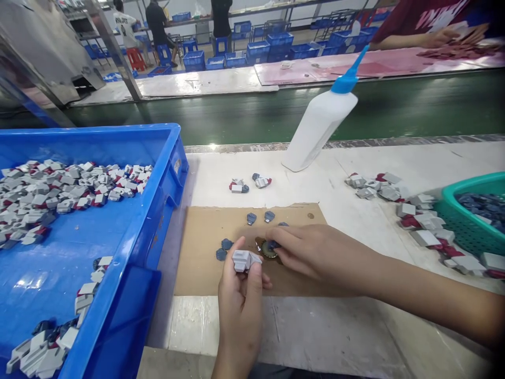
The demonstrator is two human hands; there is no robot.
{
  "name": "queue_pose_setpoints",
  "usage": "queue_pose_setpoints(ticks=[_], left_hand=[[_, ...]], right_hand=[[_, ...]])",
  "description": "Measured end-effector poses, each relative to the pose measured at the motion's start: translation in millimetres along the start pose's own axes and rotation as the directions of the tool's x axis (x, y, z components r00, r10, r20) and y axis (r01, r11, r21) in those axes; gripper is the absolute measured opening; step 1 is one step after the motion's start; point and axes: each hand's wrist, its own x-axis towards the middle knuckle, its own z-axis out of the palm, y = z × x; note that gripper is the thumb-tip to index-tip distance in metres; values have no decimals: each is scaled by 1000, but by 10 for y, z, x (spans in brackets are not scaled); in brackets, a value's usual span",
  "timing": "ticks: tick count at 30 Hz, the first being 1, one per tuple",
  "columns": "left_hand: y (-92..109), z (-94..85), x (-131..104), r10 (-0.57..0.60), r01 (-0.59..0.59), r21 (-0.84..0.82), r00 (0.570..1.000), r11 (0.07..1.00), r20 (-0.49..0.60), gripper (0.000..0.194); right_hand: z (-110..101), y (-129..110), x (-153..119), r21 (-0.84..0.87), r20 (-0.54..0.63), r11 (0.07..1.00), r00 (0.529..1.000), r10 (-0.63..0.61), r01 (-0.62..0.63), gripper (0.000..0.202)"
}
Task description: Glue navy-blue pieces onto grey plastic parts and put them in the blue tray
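Observation:
My left hand (240, 295) pinches a small light-grey plastic part (243, 260) between thumb and fingers, above the near part of a brown cardboard sheet (197, 279). My right hand (311, 252) reaches in from the right, fingers closed on a small dark-blue plastic piece (273, 245) that is mostly hidden. That piece is at a round, bottle-cap-like dish (269, 250) with wet brown liquid around it. Several loose dark-blue pieces lie on the cardboard, among them one piece (251, 218) beyond the dish and another piece (221, 255) just left of my left hand.
A blue crate (158, 210) of grey and red parts stands left. Behind the cardboard are two assembled parts (239, 186) and a tilted white squeeze bottle (315, 126). Grey-red parts (426, 226) and a green basket (453, 210) lie right. A green conveyor belt (236, 123) crosses behind; people work beyond.

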Motion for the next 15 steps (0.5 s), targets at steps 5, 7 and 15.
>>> queue_pose_setpoints(ticks=[5, 7, 15], left_hand=[[6, -2, 1, 9, -9, -7, 1000, 1000, 0, 42], [13, -4, 0, 19, -19, -17, 1000, 1000, -3, 39], [73, 3, -33, -40, 42, -44, 998, 998, 48, 27]], right_hand=[[-66, -14, 32, -40, 69, 999, 997, -19, 22, 13], [-95, -23, 35, 8, 56, 1000, 998, 4, -4, 13], [-218, -137, 1, 388, 102, 907, 986, 133, -163, 15]])
